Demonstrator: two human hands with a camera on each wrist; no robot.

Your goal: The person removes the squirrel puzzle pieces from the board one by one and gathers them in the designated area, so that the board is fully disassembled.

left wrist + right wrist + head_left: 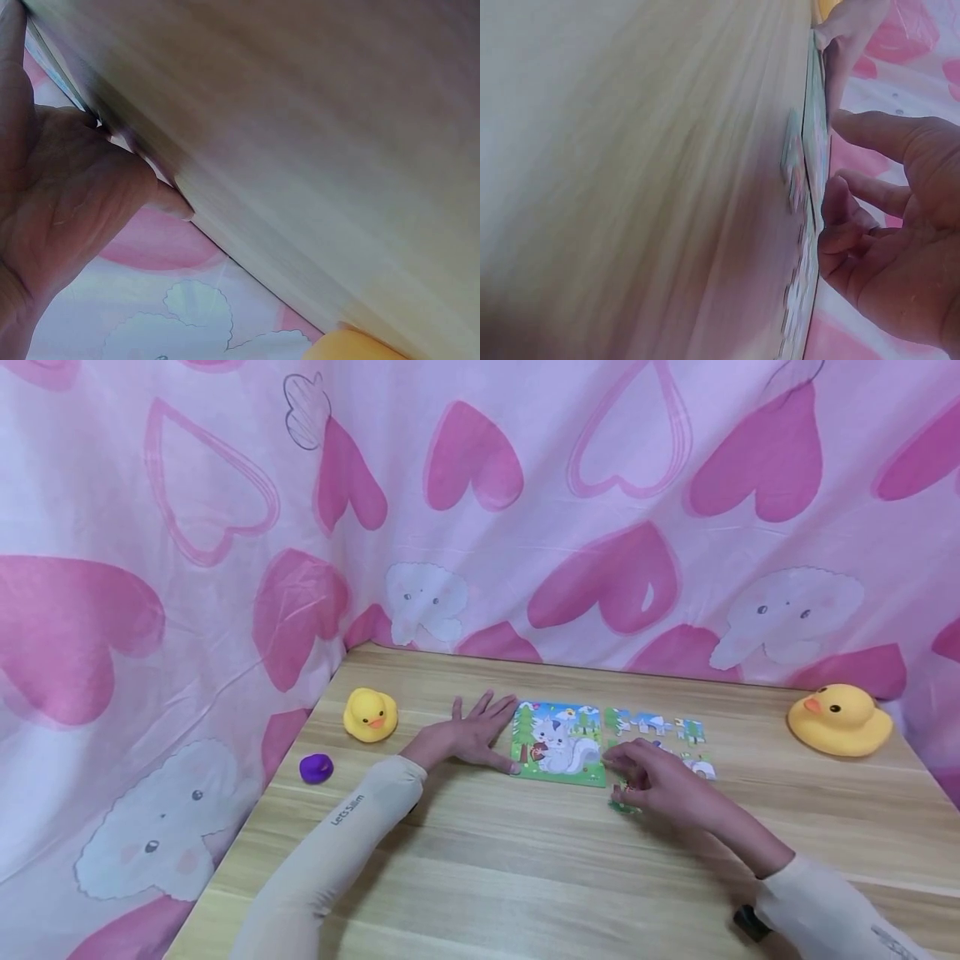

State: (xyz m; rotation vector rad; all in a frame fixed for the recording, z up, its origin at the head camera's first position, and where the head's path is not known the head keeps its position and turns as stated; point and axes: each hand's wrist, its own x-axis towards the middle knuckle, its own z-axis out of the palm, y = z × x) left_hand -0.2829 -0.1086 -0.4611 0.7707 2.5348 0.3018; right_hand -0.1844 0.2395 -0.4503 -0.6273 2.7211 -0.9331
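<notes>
A squirrel picture puzzle board (558, 743) lies flat on the wooden table in the head view. My left hand (480, 735) rests at its left edge, fingers spread, with the thumb touching the lower left corner. To the right of the board, my right hand (663, 781) hovers low over loose puzzle pieces (690, 731), fingers bent and apart from the thumb. Nothing shows between them in the right wrist view, where a puzzle piece (792, 161) lies near the fingertips. Part of the loose pieces is hidden under the right hand.
A yellow rubber duck (369, 717) and a small purple toy (317, 767) stand on the left side of the table (510, 877). A larger yellow duck (840, 722) sits at the far right. Pink heart-printed cloth (480, 552) hangs behind the table.
</notes>
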